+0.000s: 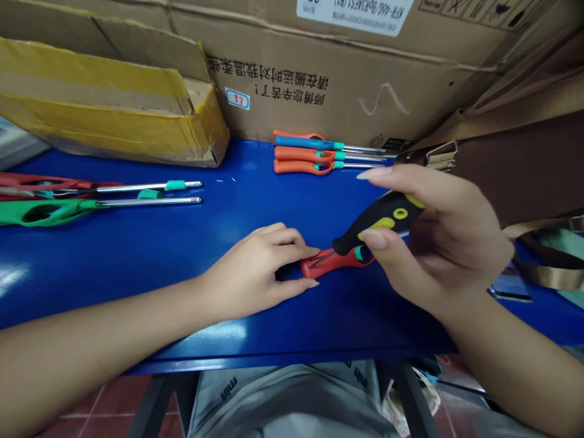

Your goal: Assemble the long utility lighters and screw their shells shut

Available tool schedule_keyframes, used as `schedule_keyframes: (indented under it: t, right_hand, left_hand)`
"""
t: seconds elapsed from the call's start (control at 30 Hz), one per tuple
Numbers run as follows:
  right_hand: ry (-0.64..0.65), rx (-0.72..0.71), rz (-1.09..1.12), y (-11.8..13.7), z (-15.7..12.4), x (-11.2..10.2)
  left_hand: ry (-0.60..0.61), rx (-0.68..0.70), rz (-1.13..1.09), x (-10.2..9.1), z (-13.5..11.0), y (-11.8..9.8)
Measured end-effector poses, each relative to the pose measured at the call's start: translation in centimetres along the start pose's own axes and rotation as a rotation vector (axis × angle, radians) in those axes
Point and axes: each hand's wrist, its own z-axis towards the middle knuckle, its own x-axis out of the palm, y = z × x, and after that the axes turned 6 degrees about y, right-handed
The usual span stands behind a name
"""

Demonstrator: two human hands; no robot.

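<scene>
At the table's (182,243) near middle, the left hand (260,267) pinches the end of a red-handled tool (333,263) between thumb and close-set fingers. The right hand (438,243) is clamped on a black-and-yellow screwdriver (378,222), its tip at that handle. The far cardboard box (347,85) carries upside-down Chinese print and a sticker (237,98) reading "32".

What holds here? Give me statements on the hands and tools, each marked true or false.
1. The right hand holds a black-and-yellow screwdriver. True.
2. The left hand hangs clear of the table. False: it rests on the table, pinching the red lighter at its end.
3. The screwdriver's tip meets the red lighter. True.
4. The stack by the carton is all green. False: it is orange and blue.
</scene>
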Motion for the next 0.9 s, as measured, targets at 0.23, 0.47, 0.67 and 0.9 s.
schedule_keyframes:
  t: [0.23,0.47,0.67,0.9]
  right_hand:
    - [0.016,0.04,0.081,0.33,-0.04,-0.41]
    - [0.047,-0.078,-0.121,0.67,-0.01,-0.96]
    - [0.178,0.039,0.009,0.89,0.0,-0.97]
    - [0.078,-0.085,-0.042,0.42,0.05,-0.86]
  left_hand:
    - [0.009,-0.01,-0.011,0.0,0.17,-0.12]
    - [0.017,-0.027,-0.028,-0.07,-0.01,-0.23]
    - [0.024,-0.039,-0.028,-0.09,0.19,-0.33]
    - [0.012,-0.023,-0.024,-0.1,0.22,-0.29]
